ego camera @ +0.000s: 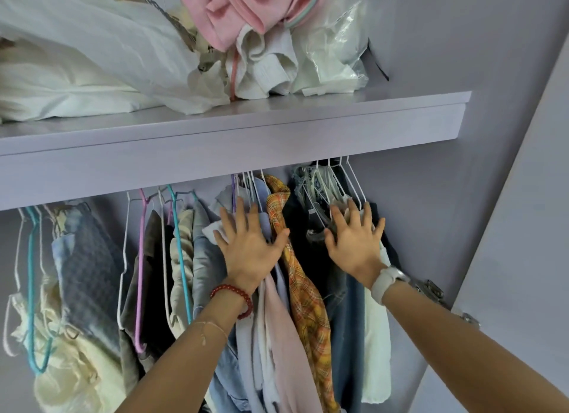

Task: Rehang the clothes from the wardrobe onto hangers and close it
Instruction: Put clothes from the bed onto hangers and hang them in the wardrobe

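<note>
Under the lilac shelf (277, 126), both the left hand (249, 246) and right hand (357, 243) press with fingers spread flat on the hanging clothes (304, 289), soft, light and slippery, best taken by their wire hangers (348, 181).

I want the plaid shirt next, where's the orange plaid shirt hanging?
In the head view, the orange plaid shirt hangs right of centre, between the left hand and right hand, under the shelf.

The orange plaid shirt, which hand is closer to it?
Left. The left hand presses the clothes with its thumb touching the orange plaid shirt; the right hand is farther right, on darker clothes.
</note>
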